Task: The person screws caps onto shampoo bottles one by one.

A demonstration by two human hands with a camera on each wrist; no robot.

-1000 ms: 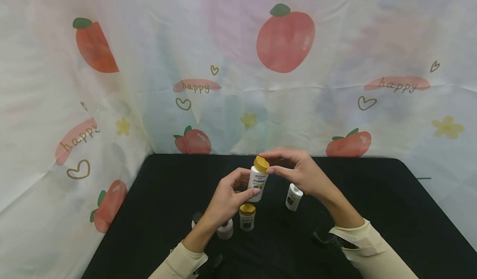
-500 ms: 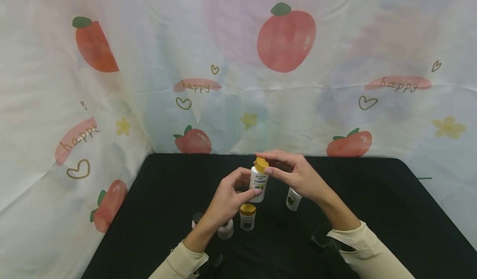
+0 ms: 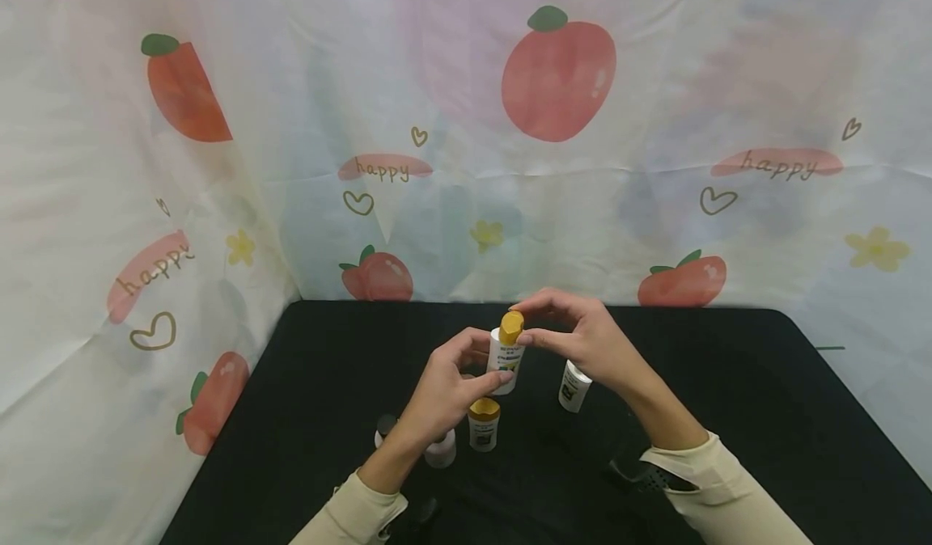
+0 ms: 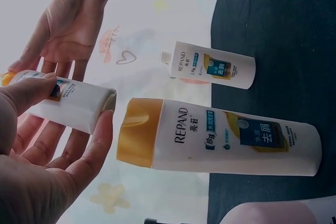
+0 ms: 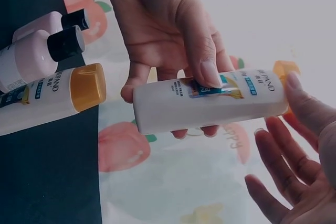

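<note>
My left hand (image 3: 451, 375) grips a white shampoo bottle (image 5: 210, 100) around its body, thumb across the label. It is held up above the black table, tilted slightly. Thumb and fingers of my right hand (image 3: 582, 335) pinch the yellow cap (image 3: 512, 328) at the bottle's top. In the head view the cap sits off-centre, with white shoulder showing on its left. The right wrist view shows the cap (image 5: 286, 72) at the neck end, partly behind the right thumb. My right hand's other fingers stay spread below the bottle in that view.
A yellow-capped shampoo bottle (image 4: 220, 137) stands on the black table (image 3: 328, 367) in front of me. Farther right stands a white bottle (image 4: 215, 65) with its narrow neck bare. Two pinkish bottles with black caps (image 5: 65, 43) stand at left, partly behind my left forearm.
The yellow cap has turned and shifted against the bottle's top in my right fingers. My right hand moved slightly left, then back right. My left hand and the standing bottles stay put.
</note>
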